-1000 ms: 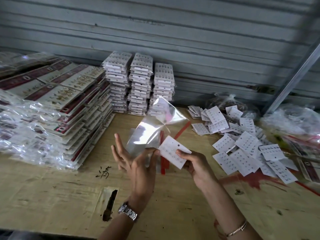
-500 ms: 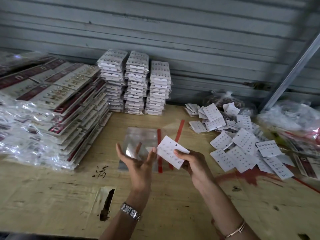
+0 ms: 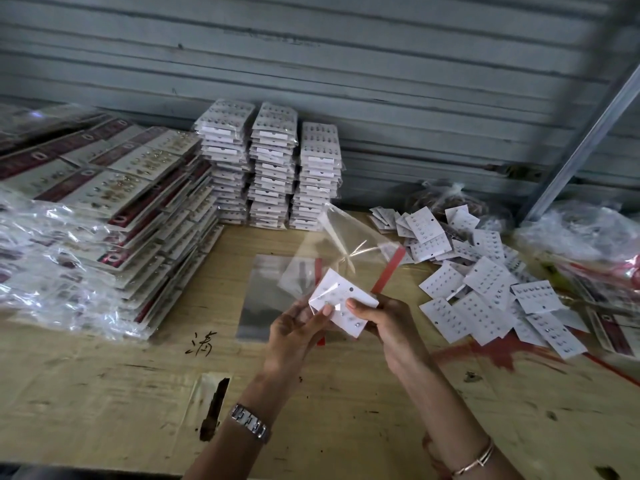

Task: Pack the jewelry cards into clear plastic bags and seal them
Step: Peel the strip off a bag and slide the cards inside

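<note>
Card: The small white card (image 3: 341,299) is in front of the tall stacks (image 3: 270,168), held up off the wooden table (image 3: 104,393). It is stiff and square, with tiny studs and one round hole.
Right hand: The right hand (image 3: 384,323) pinches the card, thumb on top.
Left hand: The left hand (image 3: 294,327) pinches the near edge of the bag (image 3: 346,247).
Bag: It is thin, shiny and crinkly, with a red strip (image 3: 389,271) on one side.
Do it well: Hold the bag's mouth wide open. Slide the card in straight so the studs do not catch. It is hard to tell if a corner is in yet.
More cards: A loose pile (image 3: 485,289) lies right of the tall stacks.
</note>
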`<state>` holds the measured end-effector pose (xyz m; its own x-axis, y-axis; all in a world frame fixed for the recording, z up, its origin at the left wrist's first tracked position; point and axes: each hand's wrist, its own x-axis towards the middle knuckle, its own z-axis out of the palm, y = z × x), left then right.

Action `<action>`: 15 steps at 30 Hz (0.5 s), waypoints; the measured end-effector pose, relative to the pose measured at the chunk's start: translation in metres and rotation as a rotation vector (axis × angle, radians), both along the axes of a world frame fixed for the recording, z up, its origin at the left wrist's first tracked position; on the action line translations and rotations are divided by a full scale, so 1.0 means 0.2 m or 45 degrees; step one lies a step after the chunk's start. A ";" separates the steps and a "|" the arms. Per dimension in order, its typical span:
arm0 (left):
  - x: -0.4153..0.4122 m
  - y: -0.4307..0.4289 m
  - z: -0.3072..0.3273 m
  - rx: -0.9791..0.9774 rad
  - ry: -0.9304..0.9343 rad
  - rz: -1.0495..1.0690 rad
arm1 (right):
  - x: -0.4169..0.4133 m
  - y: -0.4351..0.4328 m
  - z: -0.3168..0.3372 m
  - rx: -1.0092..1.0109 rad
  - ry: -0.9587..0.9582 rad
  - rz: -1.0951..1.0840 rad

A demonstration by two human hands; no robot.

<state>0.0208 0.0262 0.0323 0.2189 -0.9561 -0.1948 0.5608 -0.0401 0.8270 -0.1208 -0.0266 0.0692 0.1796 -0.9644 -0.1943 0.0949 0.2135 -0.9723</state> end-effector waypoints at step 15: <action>0.07 0.03 0.01 -0.090 -0.122 -0.189 | -0.05 -0.01 0.06 -0.011 0.041 -0.020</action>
<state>0.0355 0.0327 0.0347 0.0891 -0.9898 -0.1109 0.4716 -0.0562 0.8800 -0.1309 -0.0281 0.0803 0.1584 -0.9687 -0.1914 0.0667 0.2039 -0.9767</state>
